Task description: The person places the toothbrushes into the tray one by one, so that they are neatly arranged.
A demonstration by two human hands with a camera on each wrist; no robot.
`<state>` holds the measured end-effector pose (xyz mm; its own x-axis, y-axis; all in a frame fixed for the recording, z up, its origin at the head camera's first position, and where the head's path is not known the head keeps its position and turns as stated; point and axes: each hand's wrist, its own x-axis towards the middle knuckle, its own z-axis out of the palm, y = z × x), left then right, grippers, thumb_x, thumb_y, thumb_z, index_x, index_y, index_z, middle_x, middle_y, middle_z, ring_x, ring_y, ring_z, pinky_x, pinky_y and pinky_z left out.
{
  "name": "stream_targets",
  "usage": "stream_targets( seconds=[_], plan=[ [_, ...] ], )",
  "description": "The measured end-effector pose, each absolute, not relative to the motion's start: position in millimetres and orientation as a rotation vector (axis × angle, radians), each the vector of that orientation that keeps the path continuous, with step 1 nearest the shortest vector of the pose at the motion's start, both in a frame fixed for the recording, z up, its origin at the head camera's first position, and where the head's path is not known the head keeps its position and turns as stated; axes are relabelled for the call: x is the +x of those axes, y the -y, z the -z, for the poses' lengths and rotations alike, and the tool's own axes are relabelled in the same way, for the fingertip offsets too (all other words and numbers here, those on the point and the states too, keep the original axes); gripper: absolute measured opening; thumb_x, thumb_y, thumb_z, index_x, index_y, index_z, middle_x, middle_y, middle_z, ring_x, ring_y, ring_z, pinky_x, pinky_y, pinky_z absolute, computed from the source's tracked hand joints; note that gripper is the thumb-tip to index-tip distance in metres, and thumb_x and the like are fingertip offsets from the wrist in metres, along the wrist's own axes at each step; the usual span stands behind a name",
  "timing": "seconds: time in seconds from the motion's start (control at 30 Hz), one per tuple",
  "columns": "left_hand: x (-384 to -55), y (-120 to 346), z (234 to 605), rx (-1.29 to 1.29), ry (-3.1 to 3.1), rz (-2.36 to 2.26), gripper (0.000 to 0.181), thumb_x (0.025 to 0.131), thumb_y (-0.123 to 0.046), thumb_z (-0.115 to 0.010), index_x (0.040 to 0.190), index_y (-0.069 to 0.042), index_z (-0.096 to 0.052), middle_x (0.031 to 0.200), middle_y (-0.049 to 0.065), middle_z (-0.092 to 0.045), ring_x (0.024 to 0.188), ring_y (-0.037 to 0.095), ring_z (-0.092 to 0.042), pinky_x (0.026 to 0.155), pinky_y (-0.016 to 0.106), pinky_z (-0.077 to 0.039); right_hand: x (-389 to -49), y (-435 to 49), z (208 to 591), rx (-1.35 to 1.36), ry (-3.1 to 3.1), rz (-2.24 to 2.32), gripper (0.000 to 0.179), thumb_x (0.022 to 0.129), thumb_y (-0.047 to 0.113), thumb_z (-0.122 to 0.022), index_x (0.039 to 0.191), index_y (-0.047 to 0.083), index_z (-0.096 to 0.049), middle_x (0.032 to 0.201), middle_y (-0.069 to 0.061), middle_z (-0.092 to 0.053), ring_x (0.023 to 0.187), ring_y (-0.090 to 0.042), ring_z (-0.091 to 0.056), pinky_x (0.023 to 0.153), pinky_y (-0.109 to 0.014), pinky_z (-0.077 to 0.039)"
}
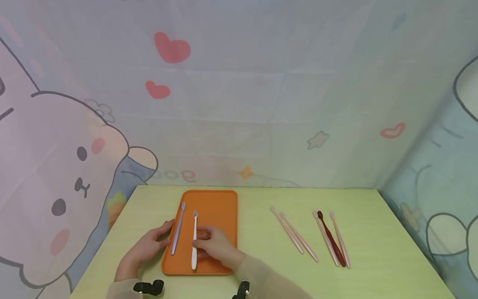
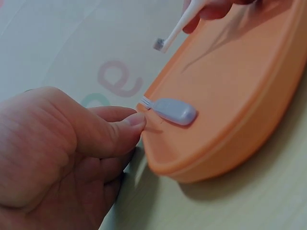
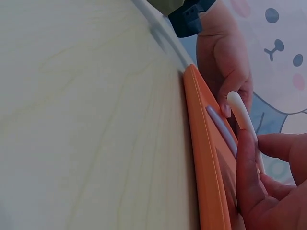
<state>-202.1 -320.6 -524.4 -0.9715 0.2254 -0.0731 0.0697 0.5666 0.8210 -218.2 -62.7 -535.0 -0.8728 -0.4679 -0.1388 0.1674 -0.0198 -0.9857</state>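
Note:
My right hand [image 1: 221,248] pinches a white toothbrush [image 1: 194,259] between thumb and fingers, above the orange tray [image 1: 216,207]. Its grey bristle head points away from me; in the left wrist view, the white toothbrush [image 2: 184,21] hangs clear of the tray floor. A lavender toothbrush [image 1: 178,228] lies in the tray along the left side, its handle end towards me. At the tray's left rim, my left hand [image 1: 146,248] grips the edge, with thumb and forefinger close together there in the left wrist view.
Right of the tray, two pale pink toothbrushes [image 1: 295,236] lie side by side on the light yellow-green table [image 1: 257,232]. Farther right, a dark red toothbrush [image 1: 331,238] lies between two more pink toothbrushes [image 1: 340,241]. A printed cloth [image 1: 242,104] hangs behind the table.

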Motion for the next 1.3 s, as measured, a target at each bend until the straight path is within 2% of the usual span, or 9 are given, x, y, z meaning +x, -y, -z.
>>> stream_targets(
  seconds=[0.33,0.87,1.3],
  plan=[
    [-205,322,527,0.254,-2.642,-1.346,0.062,0.103,0.001,-0.06,0.161,0.006,-0.04,0.167,0.027,-0.035,0.157,0.051,-0.023,0.125,0.067,-0.018,-230,89,538,-0.262,-1.908,1.986,0.053,0.096,0.001,-0.076,0.145,-0.005,-0.058,0.101,-0.008,-0.067,0.075,-0.017,-0.072,0.064,-0.037,-0.065],
    [-203,321,525,0.259,-2.648,-1.363,0.062,0.102,0.001,-0.061,0.161,0.005,-0.041,0.166,0.028,-0.036,0.157,0.051,-0.023,0.125,0.067,-0.017,-234,117,532,-0.206,-2.039,1.979,0.046,0.099,-0.001,-0.072,0.143,-0.004,-0.059,0.098,-0.005,-0.067,0.078,-0.016,-0.072,0.064,-0.035,-0.065],
    [-204,321,526,0.252,-2.652,-1.361,0.061,0.103,0.001,-0.061,0.161,0.004,-0.042,0.166,0.028,-0.037,0.157,0.051,-0.023,0.125,0.067,-0.017,-239,126,527,-0.13,-2.139,1.913,0.045,0.096,0.0,-0.076,0.139,-0.007,-0.063,0.097,-0.005,-0.066,0.077,-0.016,-0.073,0.063,-0.032,-0.064]
  ],
)
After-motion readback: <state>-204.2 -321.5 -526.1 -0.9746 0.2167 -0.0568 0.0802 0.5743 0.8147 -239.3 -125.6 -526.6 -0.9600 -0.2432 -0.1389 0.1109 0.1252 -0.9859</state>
